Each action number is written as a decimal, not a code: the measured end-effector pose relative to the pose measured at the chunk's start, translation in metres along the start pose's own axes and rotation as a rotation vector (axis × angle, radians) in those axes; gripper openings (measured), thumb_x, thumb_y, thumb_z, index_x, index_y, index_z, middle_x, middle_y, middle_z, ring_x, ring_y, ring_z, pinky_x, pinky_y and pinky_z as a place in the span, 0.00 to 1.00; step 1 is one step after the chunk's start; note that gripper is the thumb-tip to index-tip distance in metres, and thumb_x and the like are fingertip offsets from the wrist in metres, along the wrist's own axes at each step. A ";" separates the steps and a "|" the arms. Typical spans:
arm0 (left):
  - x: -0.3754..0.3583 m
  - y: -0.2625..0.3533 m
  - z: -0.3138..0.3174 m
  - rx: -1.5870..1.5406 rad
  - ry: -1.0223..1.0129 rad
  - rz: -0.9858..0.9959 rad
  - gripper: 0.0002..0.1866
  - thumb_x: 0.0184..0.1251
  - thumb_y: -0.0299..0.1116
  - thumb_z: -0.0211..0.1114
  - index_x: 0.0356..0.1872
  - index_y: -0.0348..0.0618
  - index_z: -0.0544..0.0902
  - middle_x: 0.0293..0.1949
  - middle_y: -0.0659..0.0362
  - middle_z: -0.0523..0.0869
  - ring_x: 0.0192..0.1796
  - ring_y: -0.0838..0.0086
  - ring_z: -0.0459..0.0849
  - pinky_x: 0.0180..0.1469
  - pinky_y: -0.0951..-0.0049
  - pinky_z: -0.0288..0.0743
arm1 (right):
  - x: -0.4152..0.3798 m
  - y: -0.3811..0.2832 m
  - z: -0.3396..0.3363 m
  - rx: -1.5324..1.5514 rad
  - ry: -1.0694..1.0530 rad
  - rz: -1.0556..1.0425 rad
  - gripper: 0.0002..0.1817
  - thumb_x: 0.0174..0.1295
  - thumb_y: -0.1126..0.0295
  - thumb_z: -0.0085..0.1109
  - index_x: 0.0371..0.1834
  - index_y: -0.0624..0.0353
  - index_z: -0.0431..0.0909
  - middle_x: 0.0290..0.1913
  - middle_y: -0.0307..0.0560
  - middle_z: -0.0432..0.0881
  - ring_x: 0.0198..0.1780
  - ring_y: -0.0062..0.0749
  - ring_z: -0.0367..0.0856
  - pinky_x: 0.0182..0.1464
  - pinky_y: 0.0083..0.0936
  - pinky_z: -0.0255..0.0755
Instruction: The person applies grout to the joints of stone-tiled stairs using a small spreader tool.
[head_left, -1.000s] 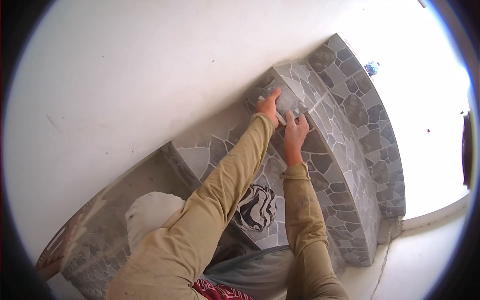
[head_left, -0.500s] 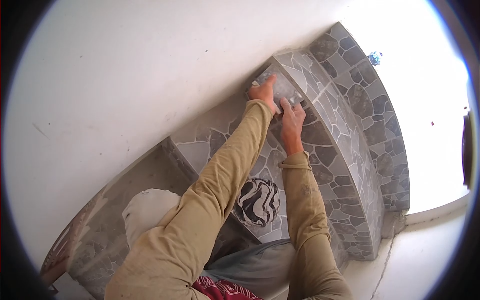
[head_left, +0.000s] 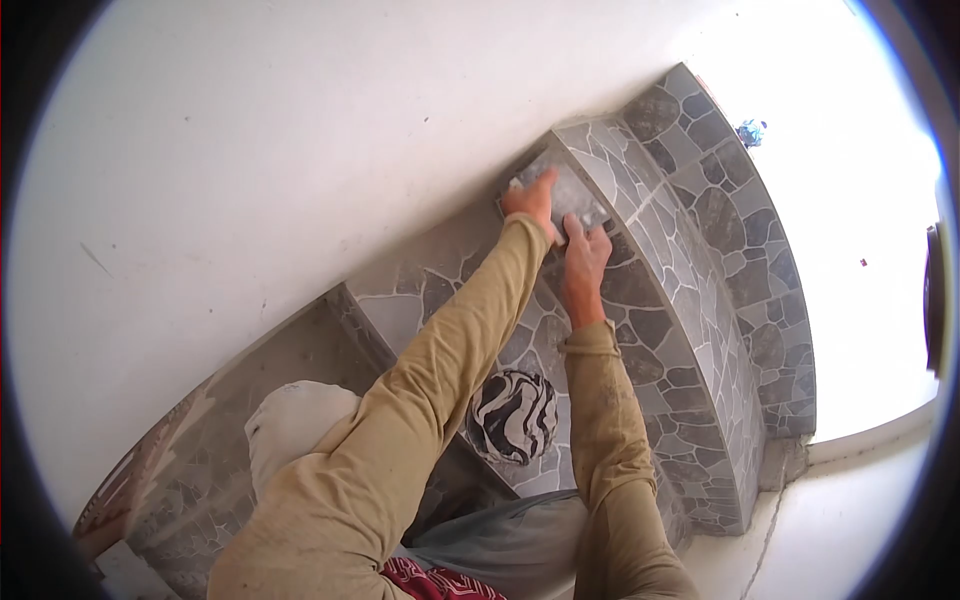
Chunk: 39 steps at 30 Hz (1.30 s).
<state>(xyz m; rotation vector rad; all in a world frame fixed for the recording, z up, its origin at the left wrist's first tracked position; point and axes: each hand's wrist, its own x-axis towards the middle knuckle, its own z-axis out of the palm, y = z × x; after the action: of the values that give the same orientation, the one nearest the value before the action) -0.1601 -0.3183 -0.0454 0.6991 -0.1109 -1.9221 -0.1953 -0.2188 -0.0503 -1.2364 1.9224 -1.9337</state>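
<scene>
A grey tile piece (head_left: 578, 198) with a dusty, pale-smudged face lies in the far corner of the stone-patterned step, between the white wall and the riser. My left hand (head_left: 532, 203) grips its wall-side edge, thumb stretched over the face and the other fingers hidden. At the near edge, my right hand (head_left: 586, 258) has its thumb on the tile and its fingers curled. Both hands are closed on the piece. Below them, the step tread (head_left: 640, 285) shows dark and light grey stone shapes with pale joints.
The white wall (head_left: 260, 140) runs along the left. Curved risers (head_left: 690, 270) climb to the right. A round black-and-white striped object (head_left: 513, 417) rests on the tread between my forearms. Beside my left sleeve is a rounded off-white object (head_left: 295, 425). A small bluish item (head_left: 751, 132) lies beyond the top step.
The view has shifted slightly, so the steps, hands and tile sit a little lower in the picture. Both hands keep nearly the same hold on the tile piece in the corner.
</scene>
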 end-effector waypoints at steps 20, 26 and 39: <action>-0.034 0.007 0.002 0.099 -0.029 0.038 0.26 0.53 0.32 0.76 0.51 0.29 0.79 0.49 0.49 0.84 0.48 0.64 0.83 0.51 0.61 0.77 | -0.003 -0.013 -0.016 -0.054 -0.015 0.133 0.13 0.65 0.66 0.62 0.38 0.69 0.78 0.32 0.39 0.80 0.34 0.22 0.75 0.38 0.28 0.70; -0.041 0.002 -0.003 0.115 -0.025 0.066 0.31 0.52 0.35 0.78 0.55 0.27 0.77 0.53 0.48 0.82 0.49 0.63 0.82 0.51 0.60 0.77 | -0.010 0.005 -0.023 -0.044 -0.008 0.099 0.14 0.65 0.65 0.61 0.32 0.68 0.76 0.29 0.38 0.78 0.29 0.20 0.72 0.30 0.26 0.67; -0.033 -0.017 -0.003 0.150 -0.021 0.161 0.27 0.54 0.35 0.76 0.52 0.28 0.78 0.50 0.50 0.84 0.46 0.65 0.83 0.49 0.62 0.77 | -0.010 -0.009 -0.025 -0.001 -0.003 0.065 0.13 0.66 0.65 0.61 0.38 0.69 0.79 0.33 0.38 0.80 0.34 0.20 0.73 0.37 0.25 0.69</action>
<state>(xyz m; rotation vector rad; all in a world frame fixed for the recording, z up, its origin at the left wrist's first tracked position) -0.1625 -0.2816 -0.0404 0.7467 -0.3183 -1.7792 -0.2004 -0.1918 -0.0431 -1.1611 1.9373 -1.8979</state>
